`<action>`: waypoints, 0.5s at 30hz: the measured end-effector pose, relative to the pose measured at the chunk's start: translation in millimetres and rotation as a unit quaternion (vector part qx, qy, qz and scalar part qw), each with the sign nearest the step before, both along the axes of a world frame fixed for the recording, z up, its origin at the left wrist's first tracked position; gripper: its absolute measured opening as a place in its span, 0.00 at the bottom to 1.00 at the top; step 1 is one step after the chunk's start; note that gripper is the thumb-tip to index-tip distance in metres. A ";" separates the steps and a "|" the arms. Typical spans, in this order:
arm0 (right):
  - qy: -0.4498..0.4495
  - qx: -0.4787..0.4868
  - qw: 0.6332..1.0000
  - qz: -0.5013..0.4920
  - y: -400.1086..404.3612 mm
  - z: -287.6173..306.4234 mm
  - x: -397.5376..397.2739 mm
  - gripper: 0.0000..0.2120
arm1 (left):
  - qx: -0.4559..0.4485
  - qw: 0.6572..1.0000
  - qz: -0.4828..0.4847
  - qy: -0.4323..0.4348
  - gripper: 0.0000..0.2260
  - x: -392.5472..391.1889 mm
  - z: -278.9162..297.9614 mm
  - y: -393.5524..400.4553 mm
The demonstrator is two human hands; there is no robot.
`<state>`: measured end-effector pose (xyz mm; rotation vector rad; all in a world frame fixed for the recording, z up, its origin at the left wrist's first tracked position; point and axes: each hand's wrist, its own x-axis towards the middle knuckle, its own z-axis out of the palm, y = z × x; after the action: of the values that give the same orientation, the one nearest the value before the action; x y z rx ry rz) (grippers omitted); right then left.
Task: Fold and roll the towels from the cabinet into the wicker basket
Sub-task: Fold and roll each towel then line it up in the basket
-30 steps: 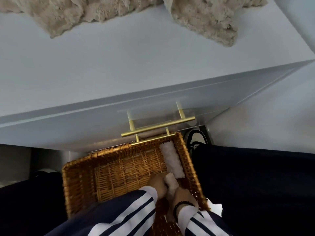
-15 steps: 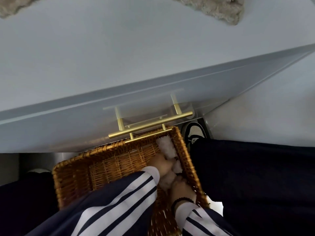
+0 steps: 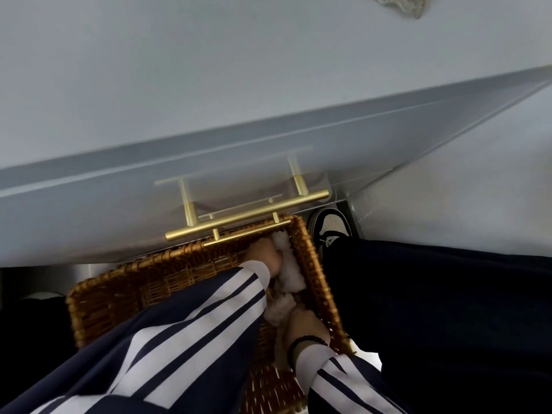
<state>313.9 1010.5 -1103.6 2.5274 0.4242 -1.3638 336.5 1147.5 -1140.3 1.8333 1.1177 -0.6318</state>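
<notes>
- Your left hand (image 3: 264, 258) reaches across the basket (image 3: 185, 261) to the towel (image 3: 289, 271), which lies along the right wall, at about 3 o'clock inside it. The fingers appear curled onto the towel's far end, likely so the roll cannot spring loose while you seat it.
- Your right hand (image 3: 304, 324) is on the near end of the same towel, at about 5 o'clock in the basket. It looks to be gripping the fluffy end, but the fingers are tucked under the cloth, so the hold is a judgement.
- With a hand at each end, you can press the roll flat against the wall, leaving the open floor toward 9 o'clock for more towels.
- The basket sits on the floor under the cabinet (image 3: 209, 100), its far rim just beneath the two brass handles (image 3: 248, 213), close to where the towels come from.
- Your striped left sleeve (image 3: 179, 333) covers much of the basket's middle and near side; anything lying there is hidden.
- At 1 o'clock, a scrap of beige cloth (image 3: 403, 6) on the cabinet top is cut off by the frame edge; what it is cannot be told.
- The towel's middle is blurred, so its tightness is unclear.
</notes>
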 end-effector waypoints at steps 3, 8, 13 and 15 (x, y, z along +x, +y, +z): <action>-0.030 -0.014 0.999 0.010 -2.2 -3.1 8.4 0.17 | 0.003 1.000 0.005 -0.002 0.14 -3.5 -0.5 2.5; -0.039 -0.011 0.999 0.018 -4.3 -7.0 15.1 0.15 | -0.024 0.999 0.017 -0.039 0.18 -12.1 1.8 -2.5; -0.125 0.038 0.989 0.070 -3.9 -0.3 -3.6 0.24 | -0.226 0.955 0.188 -0.047 0.14 -17.0 8.3 -6.3; -0.150 0.074 0.974 0.155 1.2 8.9 -11.4 0.24 | -0.274 0.935 0.220 -0.039 0.10 -17.2 13.0 -5.2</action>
<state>302.4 1011.7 -1094.7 2.5842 0.8405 -0.8509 319.2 1142.3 -1127.3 1.0783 1.1115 -0.5278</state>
